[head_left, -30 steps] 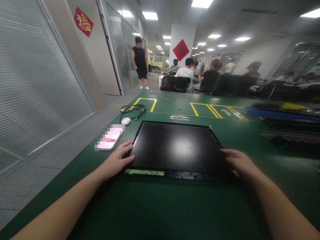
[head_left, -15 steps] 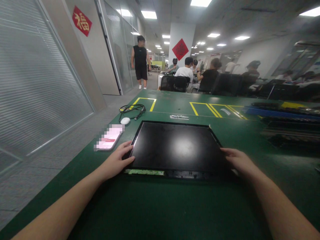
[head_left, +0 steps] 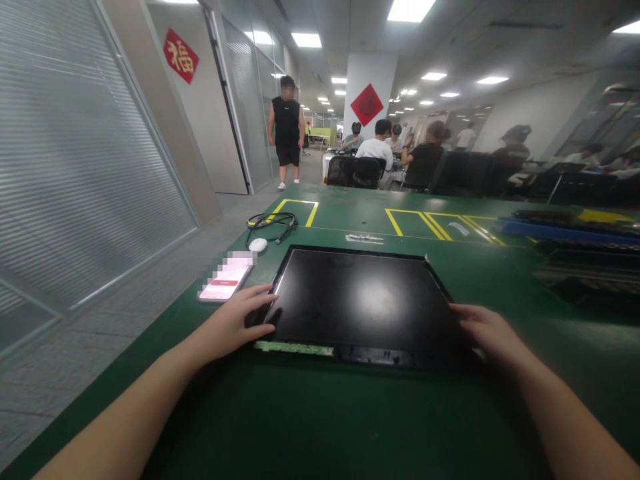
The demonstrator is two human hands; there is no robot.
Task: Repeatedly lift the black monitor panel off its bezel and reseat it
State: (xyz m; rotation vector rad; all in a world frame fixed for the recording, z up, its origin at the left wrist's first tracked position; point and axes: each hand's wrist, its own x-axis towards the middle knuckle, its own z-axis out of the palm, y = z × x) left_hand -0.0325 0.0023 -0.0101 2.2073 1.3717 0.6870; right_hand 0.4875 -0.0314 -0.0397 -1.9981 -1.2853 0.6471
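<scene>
- Black flat screen panel (head_left: 365, 297): lying face up on green table (head_left: 325, 427), in front of the wearer. Clock below is centred on it, 12 pointing away.
- Green circuit strip (head_left: 295, 348): along the panel's near edge, 7 o'clock.
- Left hand (head_left: 235, 325): between 8 and 9 o'clock, palm turned down and inward. Fingers extended over the panel's left edge, thumb apart from them near the near corner. Hand loosely spread, not clenched; firm contact cannot be confirmed.
- Left forearm: slants in from 7 o'clock.
- Right hand (head_left: 493, 333): between 3 and 4 o'clock, fingers pointing inward, fingertips at the panel's right edge. Underside hidden; cannot tell whether it grips.
- Right forearm: slants in from 5 o'clock.
- Phone (head_left: 227, 277): between 9 and 10 o'clock, just beyond the left hand, display lit.
- White oval object (head_left: 258, 245): 10 o'clock; coiled black cable (head_left: 273, 227) just beyond.
- Thin pale strips (head_left: 364, 239): 12 o'clock, near the far edge.
- Stacked parts (head_left: 590, 267): 2 o'clock, blurred.
- Standing person (head_left: 287, 133): 11 o'clock, past the table.
</scene>
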